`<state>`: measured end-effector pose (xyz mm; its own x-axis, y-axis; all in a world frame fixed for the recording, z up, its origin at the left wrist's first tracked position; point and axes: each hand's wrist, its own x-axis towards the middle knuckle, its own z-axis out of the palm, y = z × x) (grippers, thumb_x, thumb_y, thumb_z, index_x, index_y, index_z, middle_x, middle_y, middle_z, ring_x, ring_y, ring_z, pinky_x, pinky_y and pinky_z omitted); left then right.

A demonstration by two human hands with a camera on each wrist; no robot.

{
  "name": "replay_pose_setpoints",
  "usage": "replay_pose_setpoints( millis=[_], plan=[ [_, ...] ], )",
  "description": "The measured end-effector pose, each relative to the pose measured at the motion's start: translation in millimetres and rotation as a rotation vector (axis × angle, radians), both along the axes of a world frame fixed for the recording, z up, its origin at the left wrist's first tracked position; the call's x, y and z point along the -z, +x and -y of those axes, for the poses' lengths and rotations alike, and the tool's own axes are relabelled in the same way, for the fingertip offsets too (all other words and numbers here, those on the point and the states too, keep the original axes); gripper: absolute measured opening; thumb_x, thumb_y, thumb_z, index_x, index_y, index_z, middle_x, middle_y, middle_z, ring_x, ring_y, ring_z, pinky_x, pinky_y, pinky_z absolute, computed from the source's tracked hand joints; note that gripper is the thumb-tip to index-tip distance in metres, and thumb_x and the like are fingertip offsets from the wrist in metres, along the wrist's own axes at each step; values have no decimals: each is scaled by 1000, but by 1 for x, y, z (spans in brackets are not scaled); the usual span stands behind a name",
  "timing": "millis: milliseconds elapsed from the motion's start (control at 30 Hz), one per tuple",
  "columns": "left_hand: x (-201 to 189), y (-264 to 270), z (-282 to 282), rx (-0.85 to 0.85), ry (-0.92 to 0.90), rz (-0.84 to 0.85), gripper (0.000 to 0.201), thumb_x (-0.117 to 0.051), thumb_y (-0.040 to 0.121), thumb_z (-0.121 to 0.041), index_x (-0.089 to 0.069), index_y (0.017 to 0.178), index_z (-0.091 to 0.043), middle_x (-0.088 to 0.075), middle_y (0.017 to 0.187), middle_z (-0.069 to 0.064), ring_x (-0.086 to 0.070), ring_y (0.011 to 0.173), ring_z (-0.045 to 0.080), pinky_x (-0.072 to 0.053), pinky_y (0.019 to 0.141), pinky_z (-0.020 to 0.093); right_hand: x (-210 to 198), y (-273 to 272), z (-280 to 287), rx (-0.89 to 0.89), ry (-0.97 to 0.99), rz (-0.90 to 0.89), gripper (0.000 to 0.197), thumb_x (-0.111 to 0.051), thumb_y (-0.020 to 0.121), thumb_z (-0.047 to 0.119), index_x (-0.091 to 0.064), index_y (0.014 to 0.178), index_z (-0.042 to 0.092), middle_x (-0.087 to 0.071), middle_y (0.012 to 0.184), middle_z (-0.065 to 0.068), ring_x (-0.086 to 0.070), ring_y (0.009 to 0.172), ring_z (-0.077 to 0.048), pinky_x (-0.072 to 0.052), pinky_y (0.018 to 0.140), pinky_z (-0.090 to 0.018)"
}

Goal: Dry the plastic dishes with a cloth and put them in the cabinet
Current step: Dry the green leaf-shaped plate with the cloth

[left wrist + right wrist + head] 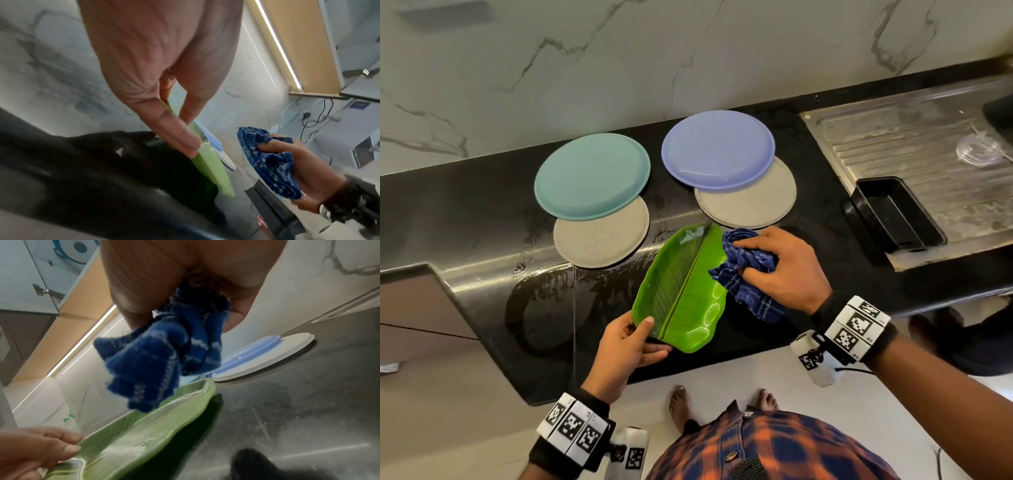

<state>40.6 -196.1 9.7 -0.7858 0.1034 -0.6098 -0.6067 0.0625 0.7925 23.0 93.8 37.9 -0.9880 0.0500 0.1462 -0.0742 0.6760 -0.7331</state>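
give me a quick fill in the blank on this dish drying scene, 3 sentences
1. The left hand holds a leaf-shaped dish whose colour is ____.
2. The right hand grips a blue checked ____.
3. The teal plate lies partly on top of a plate coloured ____.

Missing words: green; cloth; grey

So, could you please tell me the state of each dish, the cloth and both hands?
green leaf plate: wet, held tilted
blue cloth: bunched
left hand: gripping plate edge
right hand: gripping cloth
teal plate: upside down
lilac plate: upside down
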Motion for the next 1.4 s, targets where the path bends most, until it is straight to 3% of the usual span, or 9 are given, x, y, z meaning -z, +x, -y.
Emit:
replay_pose_setpoints(
  millis=[100, 200, 333, 433, 600, 933, 1033, 1233, 1400],
  plan=[
    [10, -7, 11, -1, -135, -24, 23, -59, 98, -8, -58, 120, -6, -68, 90, 21, -72, 67, 32, -60, 57, 31, 8, -8, 7, -22, 64, 51, 44, -66, 69, 43, -72, 112, 38, -65, 99, 13, -62, 93, -7, -52, 88, -35],
    [15, -11, 20, 150, -500, -201, 38, -72, 90, -28, -60, 125, -20, -61, 80, 4, -69, 69, 22, -61, 64, 39, 15, -17, 15, -34, 109, 78, 48, -61, 68, 49, -71, 113, 37, -65, 101, 13, -63, 96, -10, -52, 88, -37],
    [18, -11, 24, 348, -894, -455, 80, -72, 76, -61, -48, 142, -23, -53, 110, -4, -58, 98, 18, -52, 85, 39, 19, -31, 27, -48, 170, 131, 52, -57, 66, 54, -69, 115, 39, -63, 99, 12, -63, 96, -13, -52, 88, -37],
    [24, -9, 18, 463, -849, -458, 115, -76, 65, -69, -25, 156, -20, -40, 131, 1, -42, 121, 21, -43, 101, 36, 20, -45, 38, -42, 219, 196, 54, -58, 68, 55, -68, 117, 39, -62, 101, 10, -63, 98, -18, -52, 87, -36],
    [26, -7, 3, 555, -917, -397, 148, -78, 47, -79, -1, 158, -18, -24, 146, 3, -30, 131, 25, -41, 106, 38, 34, -57, 73, -73, 359, 311, 43, -64, 78, 46, -64, 120, 33, -59, 106, -1, -63, 101, -29, -52, 86, -37],
    [31, -16, 6, 477, -729, -368, 157, -93, 42, -58, 4, 158, -18, -25, 131, 2, -45, 123, 23, -45, 101, 30, 36, -15, 130, -547, 528, 262, 45, -67, 84, 34, -62, 127, 25, -51, 109, -6, -48, 93, -25, -40, 68, -35],
    [29, -16, 5, 483, -731, -350, 158, -93, 41, -59, 5, 158, -20, -25, 131, 2, -44, 123, 23, -43, 101, 29, 28, -34, 118, -524, 564, 303, 42, -68, 82, 33, -64, 123, 27, -52, 107, -3, -53, 96, -24, -47, 71, -37],
    [28, -12, 5, 488, -749, -329, 155, -90, 42, -64, 6, 158, -24, -23, 135, 4, -42, 123, 23, -44, 103, 34, 20, -92, 61, -115, 647, 313, 38, -64, 83, 30, -64, 120, 24, -53, 119, -6, -53, 107, -32, -48, 83, -39],
    [27, -15, 4, 488, -751, -336, 156, -92, 42, -61, 4, 158, -21, -25, 132, 4, -45, 122, 24, -44, 102, 32, 40, -55, 110, -418, 491, 271, 41, -64, 75, 25, -69, 115, 21, -61, 109, -9, -58, 94, -32, -47, 79, -37]
  ],
)
